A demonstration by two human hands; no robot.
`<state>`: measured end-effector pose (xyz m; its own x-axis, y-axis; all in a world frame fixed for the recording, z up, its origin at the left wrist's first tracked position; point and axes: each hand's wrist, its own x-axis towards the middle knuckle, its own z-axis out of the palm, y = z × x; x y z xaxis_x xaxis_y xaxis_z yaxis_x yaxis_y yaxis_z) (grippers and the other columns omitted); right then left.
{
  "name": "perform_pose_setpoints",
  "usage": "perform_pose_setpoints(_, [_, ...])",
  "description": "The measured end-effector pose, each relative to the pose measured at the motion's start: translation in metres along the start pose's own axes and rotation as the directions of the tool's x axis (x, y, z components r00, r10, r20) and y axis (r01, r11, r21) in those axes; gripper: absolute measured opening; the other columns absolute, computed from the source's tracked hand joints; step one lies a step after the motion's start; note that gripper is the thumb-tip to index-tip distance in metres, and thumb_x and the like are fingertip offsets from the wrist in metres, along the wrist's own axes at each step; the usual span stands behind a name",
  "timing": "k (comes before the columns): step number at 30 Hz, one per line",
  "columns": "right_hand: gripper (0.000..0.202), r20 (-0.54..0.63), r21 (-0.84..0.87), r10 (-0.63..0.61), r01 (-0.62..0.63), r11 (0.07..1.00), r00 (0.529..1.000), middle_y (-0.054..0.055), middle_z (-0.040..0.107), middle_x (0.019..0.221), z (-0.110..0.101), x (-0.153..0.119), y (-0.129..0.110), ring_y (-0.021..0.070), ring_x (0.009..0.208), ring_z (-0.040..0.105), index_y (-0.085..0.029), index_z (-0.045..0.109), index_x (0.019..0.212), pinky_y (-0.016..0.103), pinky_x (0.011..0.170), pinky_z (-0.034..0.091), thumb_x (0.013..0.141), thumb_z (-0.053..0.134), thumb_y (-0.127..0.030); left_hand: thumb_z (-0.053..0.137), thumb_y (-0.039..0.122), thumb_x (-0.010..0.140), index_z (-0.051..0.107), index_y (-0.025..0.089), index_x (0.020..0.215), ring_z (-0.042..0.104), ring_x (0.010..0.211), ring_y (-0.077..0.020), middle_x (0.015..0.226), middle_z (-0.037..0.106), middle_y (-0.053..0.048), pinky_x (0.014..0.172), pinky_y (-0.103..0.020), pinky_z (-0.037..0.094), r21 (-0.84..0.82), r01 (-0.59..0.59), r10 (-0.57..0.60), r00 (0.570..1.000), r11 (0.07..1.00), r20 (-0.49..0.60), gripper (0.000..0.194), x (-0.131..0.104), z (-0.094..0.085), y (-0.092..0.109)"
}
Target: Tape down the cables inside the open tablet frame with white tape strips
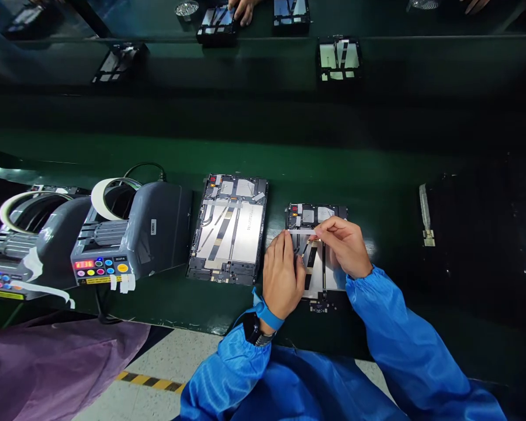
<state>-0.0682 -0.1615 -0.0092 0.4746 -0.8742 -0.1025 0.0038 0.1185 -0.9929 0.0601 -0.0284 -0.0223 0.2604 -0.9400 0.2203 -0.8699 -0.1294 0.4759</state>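
In the head view, an opened tablet (pixel 328 275) lies in front of me, its silvery inside and dark cables showing. A short strip of whitish tape (pixel 304 232) spans the upper part of it. My right hand (pixel 342 245) pinches the tape's right end between thumb and fingers. My left hand (pixel 284 275) rests over the tablet's left edge, fingers stretched out, fingertips at the strip's left end. A second opened tablet (pixel 245 231), likewise with its insides bared, lies to the left of my hands.
Two grey tape dispensers (pixel 164 222) (pixel 65 234) stand at the left, bits of tape hanging from their fronts. More opened tablets (pixel 339 58) sit along the far line, where another person's hand (pixel 244 10) touches one. A dark panel (pixel 486 251) lies at the right.
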Motion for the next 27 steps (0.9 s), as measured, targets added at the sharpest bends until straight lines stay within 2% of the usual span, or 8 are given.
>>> perform_pose_setpoints(4, [0.027, 0.004, 0.021, -0.012, 0.012, 1.0, 1.0, 0.003, 0.073, 0.079, -0.0013, 0.001, 0.0033, 0.0178, 0.074, 0.068, -0.021, 0.071, 0.079, 0.032, 0.073, 0.052, 0.09, 0.08, -0.044, 0.043, 0.021, 0.106, 0.03, 0.009, 0.163, 0.047, 0.144, -0.0307, 0.157, 0.048, -0.019, 0.118, -0.046, 0.043, 0.028, -0.007, 0.007, 1.0, 1.0, 0.024, 0.06, 0.0022, -0.0015, -0.0017])
perform_pose_setpoints(9, [0.033, -0.008, 0.012, -0.021, 0.021, 1.0, 1.0, 0.004, 0.072, 0.075, 0.0001, 0.0018, 0.0004, 0.0177, 0.071, 0.067, -0.02, 0.069, 0.076, 0.031, 0.07, 0.052, 0.087, 0.082, -0.048, 0.046, 0.02, 0.105, 0.037, 0.008, 0.159, 0.049, 0.141, -0.0322, 0.158, 0.049, -0.019, 0.116, -0.047, 0.043, 0.053, -0.034, 0.032, 0.999, 0.998, 0.038, 0.056, 0.0037, -0.0018, -0.0043])
perform_pose_setpoints(16, [0.03, -0.01, 0.026, -0.017, 0.017, 1.0, 1.0, 0.004, 0.071, 0.075, -0.002, 0.0014, 0.0052, 0.0167, 0.07, 0.065, -0.02, 0.07, 0.076, 0.031, 0.07, 0.051, 0.088, 0.081, -0.045, 0.047, 0.02, 0.104, 0.046, 0.009, 0.153, 0.052, 0.136, -0.0351, 0.155, 0.051, -0.02, 0.111, -0.049, 0.047, 0.114, -0.071, 0.067, 0.997, 0.991, 0.039, 0.05, 0.0049, -0.0022, -0.0054])
perform_pose_setpoints(27, [0.028, -0.05, 0.012, -0.004, 0.005, 1.0, 0.999, 0.003, 0.07, 0.073, -0.0041, -0.0013, -0.0025, 0.0154, 0.067, 0.063, -0.019, 0.068, 0.072, 0.028, 0.065, 0.049, 0.084, 0.082, -0.04, 0.047, 0.02, 0.104, 0.045, 0.006, 0.151, 0.055, 0.133, -0.0341, 0.15, 0.055, -0.02, 0.109, -0.047, 0.047, 0.09, -0.075, 0.075, 0.997, 0.993, 0.008, 0.049, 0.0089, -0.0035, -0.0069])
